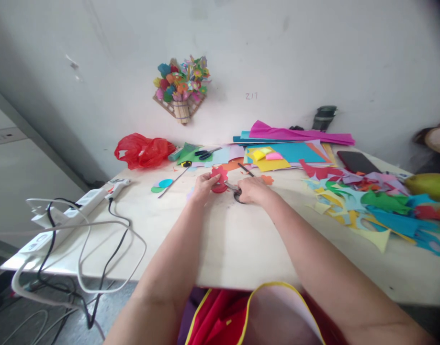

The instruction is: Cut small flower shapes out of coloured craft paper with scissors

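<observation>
a white power strip (90, 200), a red plastic bag (145, 152), a phone (358, 162).

At the clock's centre are a red cutout (220, 175) of flat, matt paper and scissors (231, 186) with smooth metal blades. The tabletop (237, 244) looks smooth and pale. Between nine and ten, a red bag (144, 151) is thin, wrinkled plastic — glossy along its folds. At eleven, a basket (181, 111) shows slatted, wood-like strips. Towards two lies a creased magenta sheet (298, 132); around three, a smooth, dark phone (358, 162) and matt paper scraps (381, 203). Between eight and nine, the power strip (67, 218) is hard white plastic; at six — soft red cloth (221, 314).
</observation>
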`<state>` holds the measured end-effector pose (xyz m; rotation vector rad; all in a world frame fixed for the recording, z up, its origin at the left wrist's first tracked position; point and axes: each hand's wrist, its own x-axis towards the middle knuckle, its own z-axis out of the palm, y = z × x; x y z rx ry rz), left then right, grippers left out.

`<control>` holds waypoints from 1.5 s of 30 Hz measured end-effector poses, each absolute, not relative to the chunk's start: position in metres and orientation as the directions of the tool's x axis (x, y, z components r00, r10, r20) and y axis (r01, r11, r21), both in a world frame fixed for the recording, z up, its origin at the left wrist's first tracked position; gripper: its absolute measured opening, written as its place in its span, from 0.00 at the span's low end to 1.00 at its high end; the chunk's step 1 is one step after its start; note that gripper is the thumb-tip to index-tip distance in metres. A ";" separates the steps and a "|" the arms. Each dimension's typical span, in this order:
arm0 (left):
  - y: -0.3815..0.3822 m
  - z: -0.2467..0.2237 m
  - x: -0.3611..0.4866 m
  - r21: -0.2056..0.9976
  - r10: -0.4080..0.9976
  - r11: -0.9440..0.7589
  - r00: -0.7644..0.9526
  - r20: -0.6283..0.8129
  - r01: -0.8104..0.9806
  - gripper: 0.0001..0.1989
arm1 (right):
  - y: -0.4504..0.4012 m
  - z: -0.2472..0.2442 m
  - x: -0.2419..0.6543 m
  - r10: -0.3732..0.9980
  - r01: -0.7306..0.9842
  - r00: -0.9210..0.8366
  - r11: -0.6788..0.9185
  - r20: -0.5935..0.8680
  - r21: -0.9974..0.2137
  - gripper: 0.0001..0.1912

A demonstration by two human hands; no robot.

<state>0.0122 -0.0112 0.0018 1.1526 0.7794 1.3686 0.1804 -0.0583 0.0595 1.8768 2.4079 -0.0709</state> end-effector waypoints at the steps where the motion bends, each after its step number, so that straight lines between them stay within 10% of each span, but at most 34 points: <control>1: -0.011 0.001 0.012 0.932 0.975 -0.154 0.102 0.198 -0.328 0.22 | -0.058 0.058 0.180 0.965 0.968 -0.249 0.251 -0.079 0.012 0.20; 13: -0.005 -0.002 0.007 0.904 0.979 -0.182 0.009 0.201 -0.387 0.20 | -0.030 0.045 0.205 0.996 0.938 -0.089 0.082 -0.005 -0.338 0.20; 21: -0.006 0.002 0.008 0.871 0.985 -0.155 -0.009 0.170 -0.466 0.17 | -0.026 0.034 0.209 0.991 0.312 -0.113 -0.039 -0.077 -0.949 0.13; 45: -0.008 0.006 0.009 0.854 0.987 -0.143 -0.007 0.162 -0.500 0.15 | -0.038 0.039 0.208 0.887 0.285 -0.445 0.008 -0.124 -0.959 0.17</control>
